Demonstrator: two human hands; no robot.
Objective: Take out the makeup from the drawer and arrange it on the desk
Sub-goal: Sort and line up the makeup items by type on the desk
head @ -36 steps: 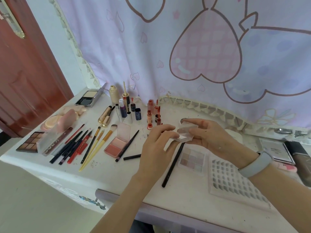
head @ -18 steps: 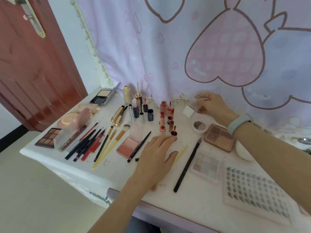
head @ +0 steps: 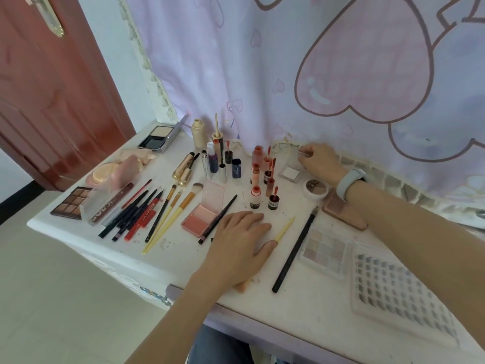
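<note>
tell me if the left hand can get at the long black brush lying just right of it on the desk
Probably yes. The left hand rests flat on the white desk, holding nothing, and the long black brush lies in the open just beyond its thumb. Only a thin yellow stick lies between them, low enough to reach over.

This looks like a bedroom in a home. A white desk (head: 183, 261) in the middle of the frame is covered with makeup: brushes (head: 173, 214), little red lip bottles (head: 256, 197) and a pink blush box (head: 203, 214). Behind it, across the top of the frame, hangs a soft purple curtain (head: 262, 61) with big pink hearts. A dark red wooden door (head: 52, 88) stands at the upper left, above a pale tiled floor (head: 52, 298).
</note>
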